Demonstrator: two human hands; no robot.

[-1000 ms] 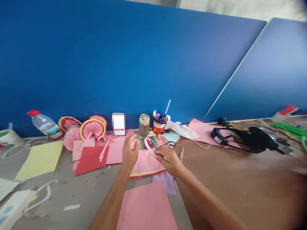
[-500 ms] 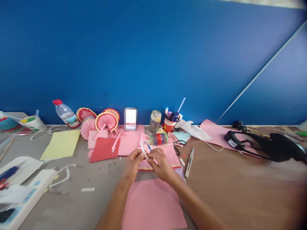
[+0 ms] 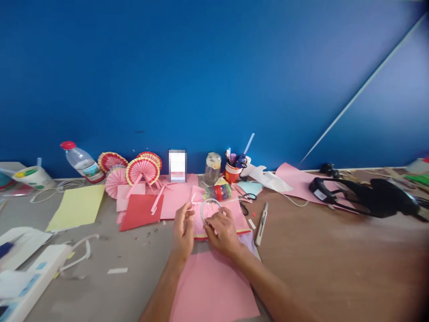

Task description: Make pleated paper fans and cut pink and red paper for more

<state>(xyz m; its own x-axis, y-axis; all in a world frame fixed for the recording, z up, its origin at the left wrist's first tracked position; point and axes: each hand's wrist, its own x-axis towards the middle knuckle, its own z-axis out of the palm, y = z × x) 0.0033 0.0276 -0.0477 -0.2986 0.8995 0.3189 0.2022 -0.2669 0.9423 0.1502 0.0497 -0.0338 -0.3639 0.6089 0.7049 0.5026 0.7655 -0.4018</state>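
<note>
Ring, one, whitish (image 3: 202, 210), standing upright above pleated pink paper, its lower edge pinched between thumb and fingers of the right hand (image 3: 221, 230). Left hand (image 3: 183, 230) just beside it on the left, fingers half curled, thumb raised; one short white strip (image 3: 193, 197) shows at its fingertips, but cannot tell whether it is gripped.

Pleated pink paper (image 3: 234, 220): one piece, red-and-yellow edge toward the person, lying beneath both hands. One multicoloured cylinder (image 3: 219, 192) with a red band lies on its side at the far edge of the pleats. One large pink sheet (image 3: 214, 286) nearer the person, partly under the forearms.

Right of the pleats: one pair of scissors with dark handles (image 3: 244, 208), one utility knife (image 3: 262, 226), one pale blue sheet (image 3: 251, 188).

Behind: one lidded jar (image 3: 212, 172), one red cup (image 3: 232, 173) holding pens, one phone (image 3: 177, 165) propped upright, its screen blurred.

Left: four round folded fans (image 3: 142, 171) visible, overlapping; one red sheet (image 3: 140, 212); one yellow sheet (image 3: 77, 205); one red-capped bottle (image 3: 82, 163), tilted; one power strip (image 3: 47, 273). Far right: one black strapped device (image 3: 375, 196).
</note>
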